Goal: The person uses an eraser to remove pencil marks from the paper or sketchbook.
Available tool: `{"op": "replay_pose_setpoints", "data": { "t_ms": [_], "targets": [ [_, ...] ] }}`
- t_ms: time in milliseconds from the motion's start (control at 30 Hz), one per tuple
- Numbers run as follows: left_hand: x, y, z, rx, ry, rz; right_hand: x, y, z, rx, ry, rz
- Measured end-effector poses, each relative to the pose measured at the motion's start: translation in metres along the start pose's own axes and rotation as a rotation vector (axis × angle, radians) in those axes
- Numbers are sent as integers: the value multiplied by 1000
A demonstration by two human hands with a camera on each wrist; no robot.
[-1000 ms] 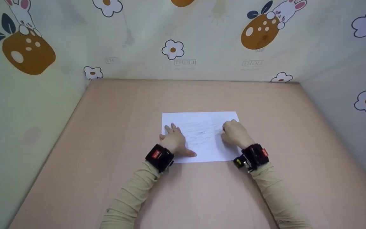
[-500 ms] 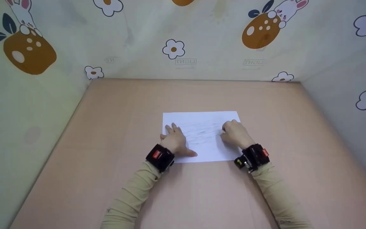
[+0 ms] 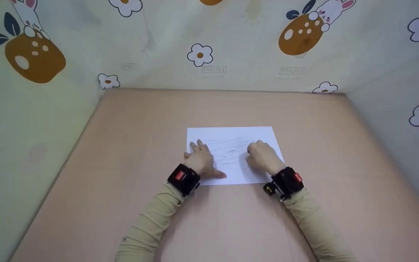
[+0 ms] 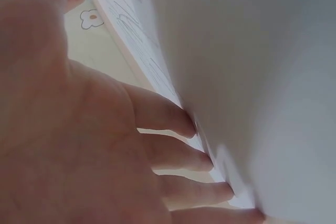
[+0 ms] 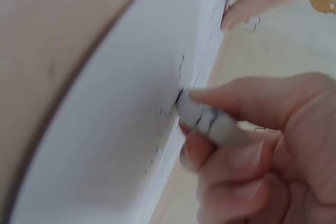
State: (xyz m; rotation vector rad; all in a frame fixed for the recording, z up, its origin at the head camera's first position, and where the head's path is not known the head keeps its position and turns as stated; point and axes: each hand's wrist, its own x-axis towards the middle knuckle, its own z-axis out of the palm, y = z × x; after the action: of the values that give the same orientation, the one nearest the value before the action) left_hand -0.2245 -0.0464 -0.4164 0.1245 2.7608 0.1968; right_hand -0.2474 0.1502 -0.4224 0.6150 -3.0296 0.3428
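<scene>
A white sheet of paper lies on the tabletop, with faint grey pencil strokes across its middle. My left hand rests on the paper's left part, fingers spread and fingertips touching the sheet. On the right part, my right hand pinches a white eraser between thumb and curled fingers. Dark smudges mark the eraser, and its tip touches the paper. Dark crumbs lie beside the tip in the right wrist view. From the head view the eraser is hidden by the hand.
The light brown tabletop surrounds the sheet. Pale printed fabric with flowers and rabbits walls the back and both sides. Each wrist carries a black camera band, such as the left band.
My right hand has moved left across the paper, most clearly in the last half second. My left hand stays in place on the sheet.
</scene>
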Motion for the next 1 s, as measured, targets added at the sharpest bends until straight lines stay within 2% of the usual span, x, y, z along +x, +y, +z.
{"op": "replay_pose_setpoints", "data": {
  "t_ms": [67, 100, 167, 267, 333, 400, 600, 700, 800, 933, 1000],
  "targets": [
    [0, 0, 0, 5, -6, 1, 0, 3, 0, -30, 20, 28],
    [0, 0, 1, 4, -11, -3, 0, 3, 1, -23, 20, 13],
    [0, 0, 1, 5, -19, -8, 0, -1, 3, 0, 7, -57],
    [0, 0, 0, 6, -21, -11, -1, -13, 6, 77, -33, -209],
    [1, 0, -1, 6, -12, -11, -1, -19, 6, 95, -42, -260],
    [3, 1, -2, 18, -4, -7, -1, -19, 4, 90, -36, -240],
    [5, 3, 0, 33, -8, 3, 1, 0, -1, -9, 4, -2],
    [5, 3, 1, 28, -12, 4, 2, 6, 1, -12, 20, 12],
    [3, 2, 3, 14, -11, 0, 1, 2, 5, 32, 3, -70],
    [1, 1, 2, -24, -1, -5, -1, -17, 8, 55, -23, -226],
    [2, 1, 0, -40, 6, -5, -1, -22, 8, 54, -21, -261]
  ]
}}
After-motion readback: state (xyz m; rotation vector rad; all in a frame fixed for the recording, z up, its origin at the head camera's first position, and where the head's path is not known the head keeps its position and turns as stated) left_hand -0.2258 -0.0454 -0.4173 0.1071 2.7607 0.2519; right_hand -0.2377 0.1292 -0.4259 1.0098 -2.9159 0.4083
